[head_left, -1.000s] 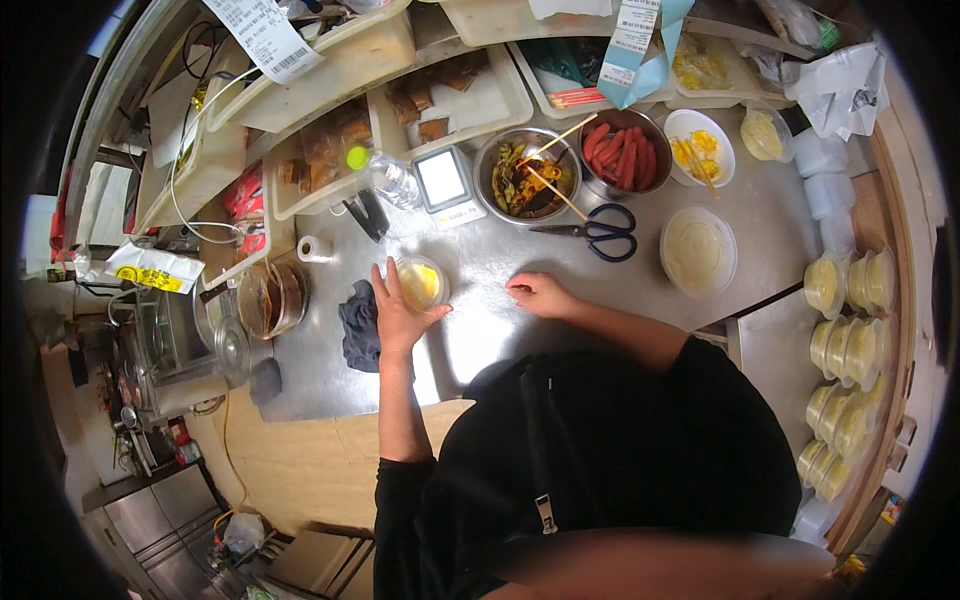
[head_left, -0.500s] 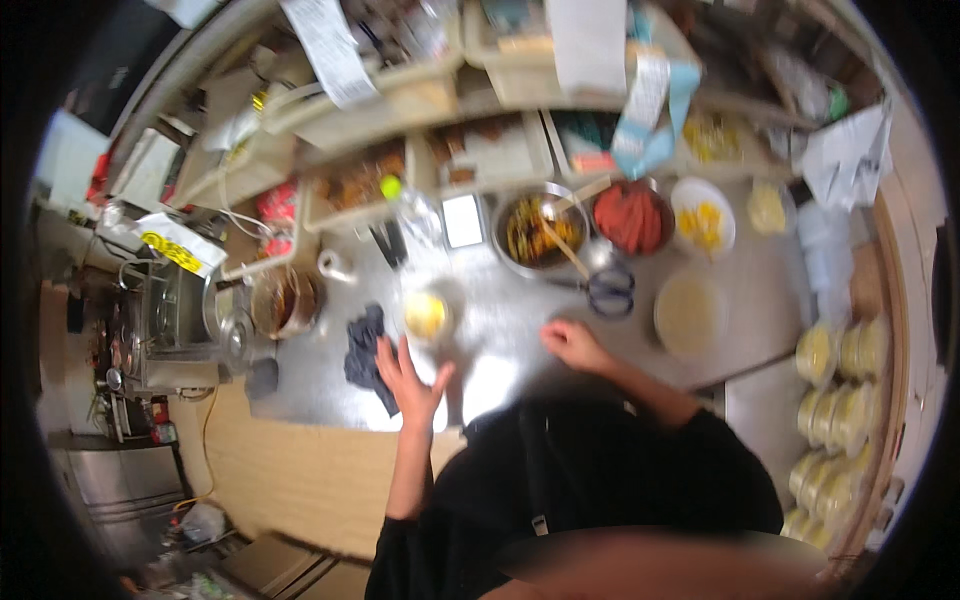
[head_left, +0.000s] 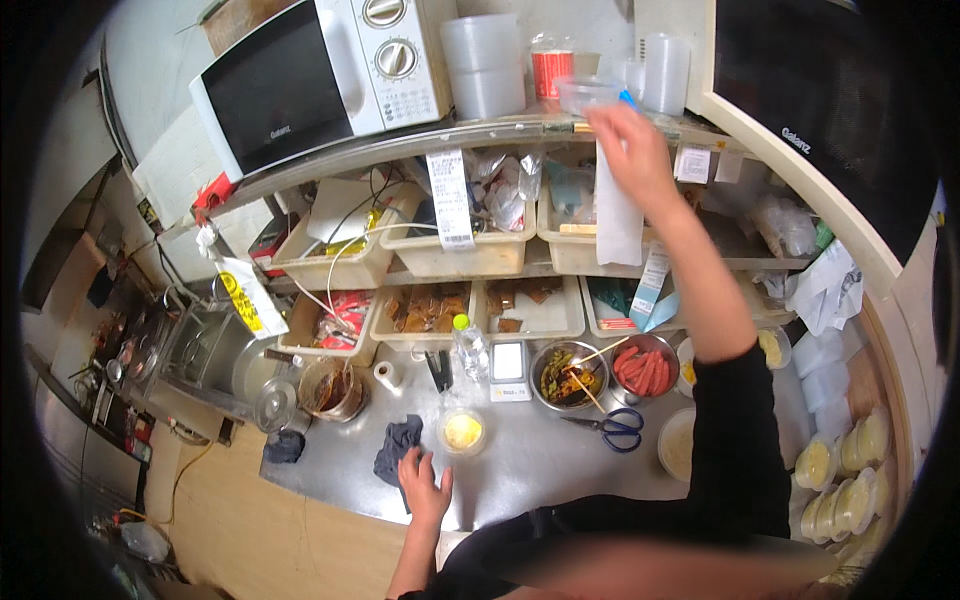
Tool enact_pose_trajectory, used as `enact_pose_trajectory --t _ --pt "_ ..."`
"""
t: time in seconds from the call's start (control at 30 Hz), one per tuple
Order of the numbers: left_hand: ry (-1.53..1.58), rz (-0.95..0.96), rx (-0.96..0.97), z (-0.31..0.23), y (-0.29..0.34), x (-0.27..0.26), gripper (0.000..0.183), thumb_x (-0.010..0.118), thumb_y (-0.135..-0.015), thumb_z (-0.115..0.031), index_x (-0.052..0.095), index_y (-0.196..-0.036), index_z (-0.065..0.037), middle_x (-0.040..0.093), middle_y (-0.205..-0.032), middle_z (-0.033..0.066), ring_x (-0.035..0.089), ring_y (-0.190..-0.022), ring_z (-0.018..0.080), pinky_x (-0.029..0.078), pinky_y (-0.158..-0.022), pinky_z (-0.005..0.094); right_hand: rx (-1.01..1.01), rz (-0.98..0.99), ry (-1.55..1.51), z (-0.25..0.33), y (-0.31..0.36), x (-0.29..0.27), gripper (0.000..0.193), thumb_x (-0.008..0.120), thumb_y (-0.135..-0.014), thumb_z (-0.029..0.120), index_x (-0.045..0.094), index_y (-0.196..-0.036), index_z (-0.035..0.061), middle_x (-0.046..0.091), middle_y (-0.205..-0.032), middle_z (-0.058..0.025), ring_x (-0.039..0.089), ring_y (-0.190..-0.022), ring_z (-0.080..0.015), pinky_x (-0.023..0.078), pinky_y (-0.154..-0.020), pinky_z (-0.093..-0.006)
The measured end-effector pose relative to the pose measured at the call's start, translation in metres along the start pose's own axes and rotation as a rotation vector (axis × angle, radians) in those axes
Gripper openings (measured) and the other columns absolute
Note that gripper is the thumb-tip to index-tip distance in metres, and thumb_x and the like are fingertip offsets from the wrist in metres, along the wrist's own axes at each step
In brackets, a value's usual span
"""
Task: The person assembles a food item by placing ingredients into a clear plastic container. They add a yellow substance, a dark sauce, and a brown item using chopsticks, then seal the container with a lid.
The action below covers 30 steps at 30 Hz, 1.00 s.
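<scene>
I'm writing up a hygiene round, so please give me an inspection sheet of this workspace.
Surface: metal worktop, shiny, with reflected light.
Things at hand: round container with yellow contents on the worktop; clear tub on the shelf.
Clutter: crumpled dark cloth, scissors, green-capped bottle and white roll, all on the worktop.
Hands: left hand open at the cloth's near end, contact unclear; right hand raised at the clear tub, grip unclear.
Cables: white cord runs loosely by the bins.
Surroundings: white microwave on the shelf; stacked tubs of pale food at the right.
</scene>
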<state>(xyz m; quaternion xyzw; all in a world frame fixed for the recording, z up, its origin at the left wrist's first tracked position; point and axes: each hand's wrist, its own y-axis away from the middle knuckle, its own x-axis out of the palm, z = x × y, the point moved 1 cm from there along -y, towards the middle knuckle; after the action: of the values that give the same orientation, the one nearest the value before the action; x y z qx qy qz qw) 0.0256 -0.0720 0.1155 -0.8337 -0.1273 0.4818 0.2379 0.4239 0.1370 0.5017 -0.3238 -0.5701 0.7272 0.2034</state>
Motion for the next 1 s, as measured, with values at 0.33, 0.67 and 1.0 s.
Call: enact_pose_trajectory --t 0.33,0.67,1.0 --pt "0.022 -0.024 -0.193 0.044 0.057 0.0 0.036 0.075 -0.071 -0.013 0.063 -0.101 0.001 0.054 -0.118 0.0264 0.05 -0.11 0.0427 0.041 -0.096 0.048 0.061 0.101 0.192 -0.062 -0.188 0.057 0.026 0.057 -0.089 0.019 0.069 -0.112 0.0136 0.066 -0.105 -0.0145 0.061 -0.101 -0.0312 0.048 -0.088 -0.0388" --pt "-0.017 -0.052 -0.235 0.126 0.087 0.038 0.043 0.081 -0.06 -0.028 0.07 -0.093 -0.003 0.057 -0.115 0.0251 0.056 -0.105 0.0419 0.048 -0.089 0.0494 -0.038 0.397 0.016 -0.091 -0.2 0.075 0.019 0.064 -0.087 0.014 0.072 -0.105 0.0118 0.069 -0.101 -0.0097 0.064 -0.094 -0.0212 0.05 -0.084 -0.0321" --pt "0.038 -0.005 -0.101 0.106 0.051 0.043 0.041 0.08 -0.066 -0.019 0.067 -0.1 -0.003 0.056 -0.116 0.0259 0.055 -0.105 0.043 0.047 -0.091 0.0479 -0.061 0.254 0.074 -0.067 -0.207 0.06 0.014 0.062 -0.091 0.011 0.069 -0.101 0.0048 0.069 -0.089 -0.0055 0.063 -0.081 -0.0143 0.051 -0.074 -0.0274"
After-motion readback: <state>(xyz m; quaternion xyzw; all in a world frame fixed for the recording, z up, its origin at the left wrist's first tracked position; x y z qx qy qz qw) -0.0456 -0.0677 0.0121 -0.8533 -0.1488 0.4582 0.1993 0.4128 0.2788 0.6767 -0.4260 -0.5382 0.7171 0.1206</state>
